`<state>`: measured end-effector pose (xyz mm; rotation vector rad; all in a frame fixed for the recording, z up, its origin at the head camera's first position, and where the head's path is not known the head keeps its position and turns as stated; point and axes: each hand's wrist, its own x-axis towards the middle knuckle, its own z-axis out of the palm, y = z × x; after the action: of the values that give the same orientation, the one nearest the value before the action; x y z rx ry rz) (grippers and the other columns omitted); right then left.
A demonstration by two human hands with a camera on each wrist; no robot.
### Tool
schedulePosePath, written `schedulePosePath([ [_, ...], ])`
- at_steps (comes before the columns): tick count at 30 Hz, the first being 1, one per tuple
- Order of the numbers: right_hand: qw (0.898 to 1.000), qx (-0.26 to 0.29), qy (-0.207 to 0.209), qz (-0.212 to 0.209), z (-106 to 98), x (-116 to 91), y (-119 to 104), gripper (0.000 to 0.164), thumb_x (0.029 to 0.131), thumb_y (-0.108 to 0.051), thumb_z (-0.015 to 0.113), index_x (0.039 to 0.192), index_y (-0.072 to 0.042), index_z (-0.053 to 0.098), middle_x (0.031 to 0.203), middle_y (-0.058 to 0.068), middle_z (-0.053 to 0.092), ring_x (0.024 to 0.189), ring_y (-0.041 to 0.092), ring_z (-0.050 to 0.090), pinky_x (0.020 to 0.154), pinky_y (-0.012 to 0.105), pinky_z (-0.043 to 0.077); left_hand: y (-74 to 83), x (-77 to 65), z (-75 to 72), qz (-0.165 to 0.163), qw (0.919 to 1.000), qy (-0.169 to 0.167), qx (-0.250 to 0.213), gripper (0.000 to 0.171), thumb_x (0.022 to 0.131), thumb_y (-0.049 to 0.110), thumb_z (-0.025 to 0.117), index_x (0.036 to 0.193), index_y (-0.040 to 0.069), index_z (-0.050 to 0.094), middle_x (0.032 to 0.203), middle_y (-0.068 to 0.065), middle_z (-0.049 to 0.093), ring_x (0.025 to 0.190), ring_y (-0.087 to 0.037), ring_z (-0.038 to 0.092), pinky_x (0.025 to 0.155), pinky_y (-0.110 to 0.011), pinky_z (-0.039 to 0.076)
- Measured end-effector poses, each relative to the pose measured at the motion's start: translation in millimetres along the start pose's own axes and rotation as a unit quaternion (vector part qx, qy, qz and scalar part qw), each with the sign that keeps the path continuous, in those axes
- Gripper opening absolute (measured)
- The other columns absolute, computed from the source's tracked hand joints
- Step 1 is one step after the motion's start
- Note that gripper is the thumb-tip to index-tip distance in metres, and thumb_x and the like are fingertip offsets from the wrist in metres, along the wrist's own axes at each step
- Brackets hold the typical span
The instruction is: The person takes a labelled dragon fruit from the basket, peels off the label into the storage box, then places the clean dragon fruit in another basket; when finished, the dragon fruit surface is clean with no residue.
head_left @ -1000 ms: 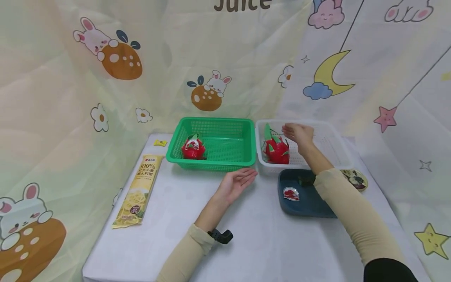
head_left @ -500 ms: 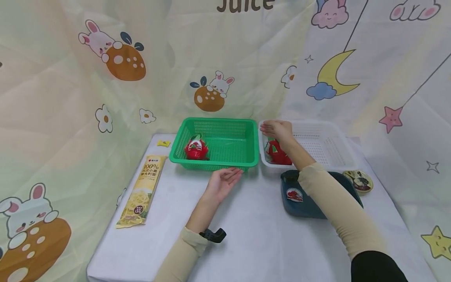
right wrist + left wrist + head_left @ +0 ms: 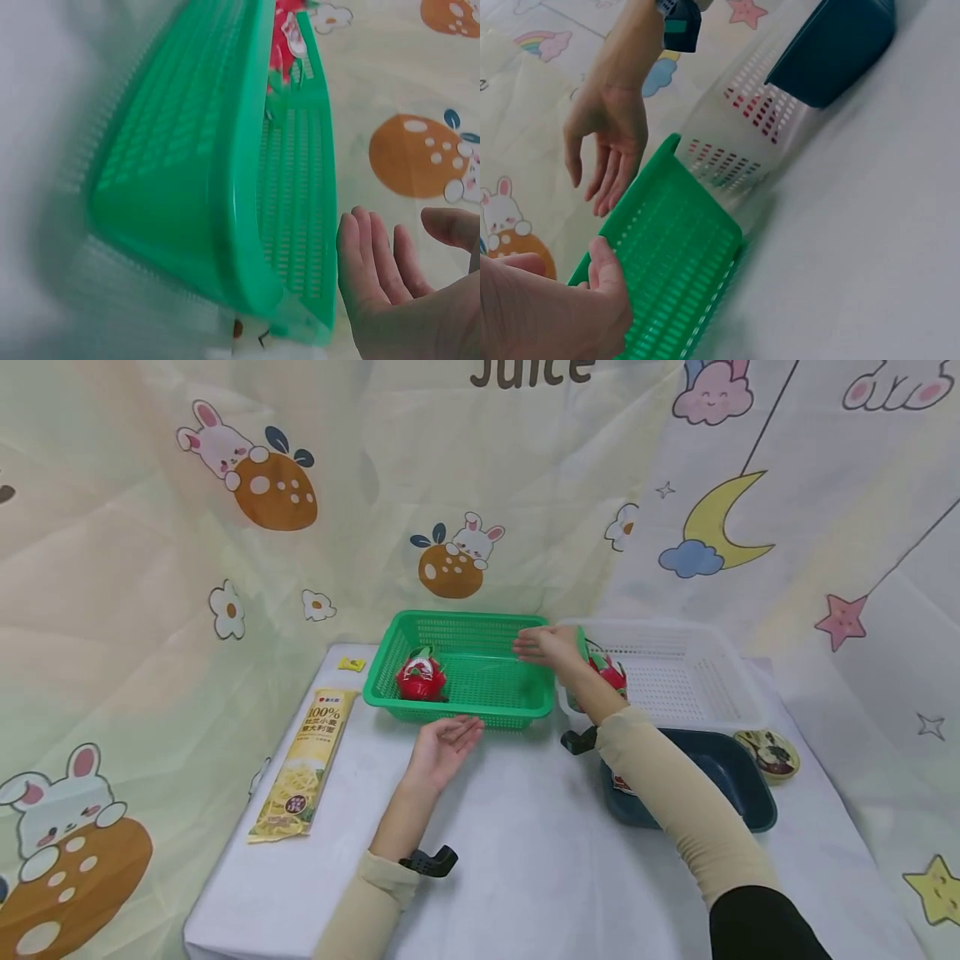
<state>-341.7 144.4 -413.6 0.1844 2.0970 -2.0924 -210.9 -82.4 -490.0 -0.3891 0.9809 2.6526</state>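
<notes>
My right hand (image 3: pixel 549 648), fingers extended, is above the right end of the green basket (image 3: pixel 480 713), by the white basket. In the right wrist view its fingers (image 3: pixel 371 259) hold nothing. My left hand (image 3: pixel 444 752), palm up with fingers extended and loose, is in front of the green basket's near side. Nothing lies in it; in the left wrist view it overlaps the basket's rim. A red dragon fruit (image 3: pixel 422 679) with a label sits in the green basket at the left. Another dragon fruit (image 3: pixel 609 673), partly hidden by my right forearm, lies in the white basket (image 3: pixel 678 681).
A dark blue tray (image 3: pixel 738 777) stands in front of the white basket, partly under my right sleeve. Beside it lies a round tin (image 3: pixel 768 753). On the left lie a yellow pasta packet (image 3: pixel 306 764) and a small yellow packet (image 3: pixel 351 664). A printed cloth hangs behind.
My right hand has moved left from over the white basket to over the green basket's right end. My left hand has shifted left along the green basket's front. Both dragon fruits stay in their baskets.
</notes>
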Motion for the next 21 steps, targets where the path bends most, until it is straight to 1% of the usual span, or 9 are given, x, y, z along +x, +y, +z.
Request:
schedulePosePath([
  [3,1.0,-0.017,-0.007,0.009,10.3,2.0,2.2,0.038,0.106,-0.019,0.061,0.137,0.004,0.062,0.131,0.02,0.069,0.118,0.03,0.07,0.095,0.036,0.06,5.6,-0.6,-3.9,0.005,1.0,0.006,0.0,0.032,0.103,0.002,0.043,0.132,-0.011,0.045,0.132,-0.027,0.052,0.127,-0.037,0.055,0.119,-0.042,0.041],
  [6,0.999,-0.022,-0.025,0.016,19.7,4.8,4.3,0.038,0.106,-0.018,0.062,0.136,0.004,0.063,0.132,0.021,0.069,0.119,0.031,0.07,0.096,0.038,0.06,11.0,-1.2,-7.6,0.006,0.9998,0.02,-0.001,0.031,0.103,0.002,0.043,0.132,-0.01,0.044,0.136,-0.027,0.051,0.131,-0.037,0.053,0.119,-0.042,0.041],
  [10,0.998,-0.012,-0.047,0.026,33.5,4.0,6.1,0.037,0.106,-0.014,0.061,0.137,0.007,0.061,0.134,0.026,0.066,0.123,0.037,0.067,0.103,0.046,0.056,18.1,-0.9,-16.3,0.003,0.999,0.045,0.0,0.034,0.101,0.002,0.045,0.134,-0.007,0.043,0.143,-0.027,0.048,0.14,-0.04,0.047,0.121,-0.047,0.038],
  [13,0.998,-0.009,-0.061,0.034,44.6,3.4,9.4,0.037,0.105,-0.012,0.06,0.136,0.009,0.061,0.134,0.029,0.065,0.126,0.042,0.063,0.108,0.053,0.051,23.3,-1.3,-23.8,0.006,0.9982,0.059,0.001,0.033,0.101,0.003,0.044,0.132,-0.007,0.043,0.143,-0.027,0.048,0.143,-0.04,0.044,0.122,-0.049,0.036],
  [14,0.997,-0.009,-0.063,0.039,47.8,4.7,11.0,0.037,0.105,-0.012,0.061,0.136,0.009,0.061,0.133,0.029,0.065,0.126,0.042,0.063,0.108,0.053,0.051,25.4,-1.8,-25.4,0.007,0.9981,0.062,-0.001,0.032,0.101,0.003,0.044,0.131,-0.007,0.043,0.142,-0.027,0.048,0.144,-0.04,0.043,0.122,-0.049,0.036],
  [18,0.997,-0.012,-0.062,0.051,57.5,9.2,17.8,0.036,0.102,-0.011,0.064,0.133,0.009,0.063,0.13,0.029,0.067,0.123,0.043,0.064,0.106,0.053,0.053,34.6,-4.4,-29.2,0.009,0.998,0.061,-0.011,0.041,0.102,0.002,0.043,0.141,-0.008,0.037,0.141,-0.026,0.046,0.145,-0.04,0.041,0.122,-0.045,0.036],
  [21,0.996,-0.016,-0.067,0.054,64.5,12.6,22.3,0.037,0.102,-0.011,0.065,0.133,0.009,0.063,0.131,0.029,0.066,0.124,0.043,0.064,0.105,0.052,0.054,42.6,-6.2,-31.5,0.015,0.9979,0.063,-0.008,0.047,0.101,0.003,0.044,0.147,-0.008,0.034,0.141,-0.025,0.046,0.142,-0.037,0.043,0.121,-0.041,0.039],
])
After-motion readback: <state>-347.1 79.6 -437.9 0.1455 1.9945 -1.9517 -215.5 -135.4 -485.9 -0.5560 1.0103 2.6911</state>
